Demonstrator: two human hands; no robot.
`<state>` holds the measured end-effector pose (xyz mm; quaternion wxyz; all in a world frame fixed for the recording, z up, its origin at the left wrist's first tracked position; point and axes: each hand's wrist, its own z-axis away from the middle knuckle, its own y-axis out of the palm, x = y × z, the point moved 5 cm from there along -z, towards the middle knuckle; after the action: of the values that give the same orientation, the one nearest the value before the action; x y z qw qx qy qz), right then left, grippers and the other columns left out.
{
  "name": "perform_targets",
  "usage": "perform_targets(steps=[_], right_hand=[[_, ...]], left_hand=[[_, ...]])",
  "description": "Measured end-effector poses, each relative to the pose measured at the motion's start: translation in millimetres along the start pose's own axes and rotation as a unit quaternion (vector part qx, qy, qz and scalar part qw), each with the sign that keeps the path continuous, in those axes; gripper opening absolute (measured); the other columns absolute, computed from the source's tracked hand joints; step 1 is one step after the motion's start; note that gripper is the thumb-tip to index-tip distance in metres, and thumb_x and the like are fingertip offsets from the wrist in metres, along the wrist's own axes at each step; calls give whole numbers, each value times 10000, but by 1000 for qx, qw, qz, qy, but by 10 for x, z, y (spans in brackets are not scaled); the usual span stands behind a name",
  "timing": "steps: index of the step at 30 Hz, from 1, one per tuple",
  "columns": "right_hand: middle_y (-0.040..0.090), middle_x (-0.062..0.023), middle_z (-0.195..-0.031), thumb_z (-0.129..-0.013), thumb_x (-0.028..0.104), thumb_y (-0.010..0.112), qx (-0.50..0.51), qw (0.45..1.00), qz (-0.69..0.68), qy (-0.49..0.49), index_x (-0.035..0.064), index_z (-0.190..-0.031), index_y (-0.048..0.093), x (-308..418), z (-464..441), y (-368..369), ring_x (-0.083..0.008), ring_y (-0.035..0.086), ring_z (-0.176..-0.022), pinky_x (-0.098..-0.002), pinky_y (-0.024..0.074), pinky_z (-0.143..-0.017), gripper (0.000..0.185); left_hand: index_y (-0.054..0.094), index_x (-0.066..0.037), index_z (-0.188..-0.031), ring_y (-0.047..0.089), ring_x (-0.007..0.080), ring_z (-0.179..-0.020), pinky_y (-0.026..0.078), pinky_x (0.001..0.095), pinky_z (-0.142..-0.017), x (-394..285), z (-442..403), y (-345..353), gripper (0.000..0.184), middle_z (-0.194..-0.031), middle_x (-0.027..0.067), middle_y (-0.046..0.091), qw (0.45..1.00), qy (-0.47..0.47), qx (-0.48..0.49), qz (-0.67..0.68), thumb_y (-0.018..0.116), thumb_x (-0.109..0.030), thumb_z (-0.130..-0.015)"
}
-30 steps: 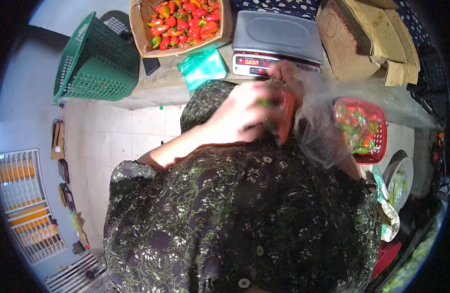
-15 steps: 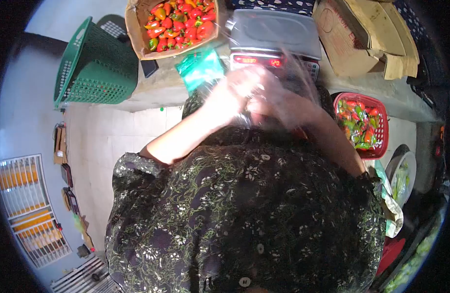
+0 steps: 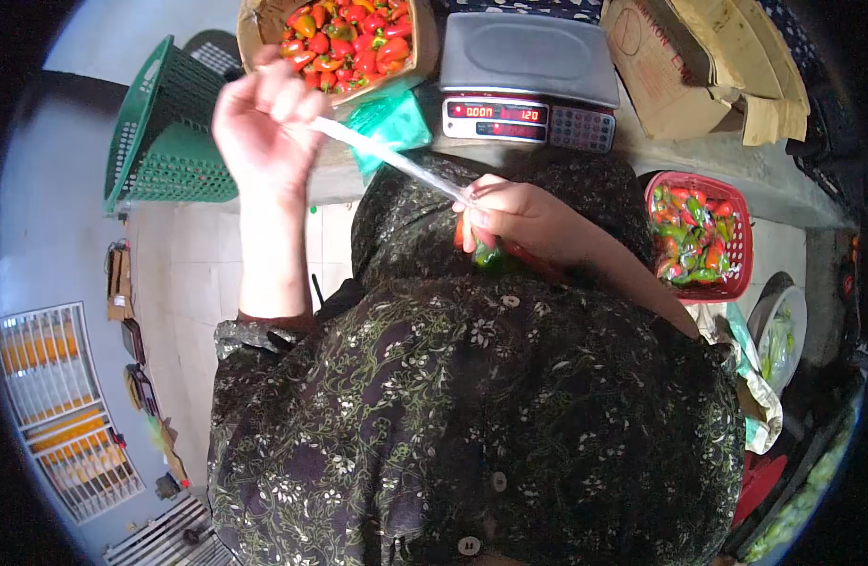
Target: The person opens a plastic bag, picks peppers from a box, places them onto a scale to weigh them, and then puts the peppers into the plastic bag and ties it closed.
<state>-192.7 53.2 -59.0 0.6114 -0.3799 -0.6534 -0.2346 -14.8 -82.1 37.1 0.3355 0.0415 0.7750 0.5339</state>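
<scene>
My left hand [image 3: 269,118] is raised at the upper left, its fingers closed on the twisted end of a clear plastic bag [image 3: 387,157]. The bag's neck stretches in a tight strand down to my right hand [image 3: 509,215], which pinches it just above the filled part. Red and green peppers [image 3: 490,255] show below my right fingers, partly hidden by the hand. Beyond my hands stands a scale [image 3: 530,61] with a lit red display and a bare pan. A cardboard box [image 3: 420,57] of red and orange peppers is behind my left hand.
A green basket [image 3: 174,170] leans at the left. Green plastic bags [image 3: 391,127] lie by the pepper box. At the right are a red basket [image 3: 743,241] of bagged peppers and an old cardboard carton [image 3: 655,75]. A pale bowl [image 3: 794,330] sits lower right.
My left hand has moved up and left, away from my right hand. The plastic bag, earlier loose and blurred, is now drawn out into a twisted strand between them.
</scene>
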Motion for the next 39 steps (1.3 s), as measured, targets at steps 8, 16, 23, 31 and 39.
perform_targets(steps=[8,16,23,31,39], right_hand=[[583,-87,-831,-913,269,427,-17,998,-7,53,27,-750,623,-73,49,68,-214,520,-888,-330,386,-834,352],[593,-80,-867,-913,298,470,-33,974,-202,95,27,-853,651,-118,148,58,-185,554,-876,-304,406,-838,331],[594,-99,-996,-843,231,624,62,987,-126,74,14,-899,678,160,5,181,-153,549,-956,-302,397,-883,231],[291,-152,-1416,-876,282,573,-128,990,-64,15,73,-1053,675,10,171,85,-185,431,-1195,-308,336,-998,292],[610,21,-1001,-715,307,626,-256,804,532,-77,212,-775,712,464,-87,-171,-188,552,-916,-445,366,-844,142]], left_hand=[[554,-37,-1069,576,190,-894,444,328,-807,497,339,916,285,-1072,98,574,502,88,173,-843,554,-182,-823],[540,-121,-781,622,196,-764,451,306,-644,1040,561,641,186,-725,35,582,346,-120,390,-845,589,-300,-789],[569,-147,-766,531,194,-663,393,330,-595,967,453,697,134,-675,7,484,415,68,454,-786,603,-275,-747],[566,-97,-868,586,307,-642,468,401,-566,1136,882,-50,135,-741,98,581,534,37,250,-807,583,-228,-841],[567,-79,-1020,566,238,-573,462,352,-546,1018,865,-60,199,-654,136,533,778,-281,35,-561,482,-217,-905]])
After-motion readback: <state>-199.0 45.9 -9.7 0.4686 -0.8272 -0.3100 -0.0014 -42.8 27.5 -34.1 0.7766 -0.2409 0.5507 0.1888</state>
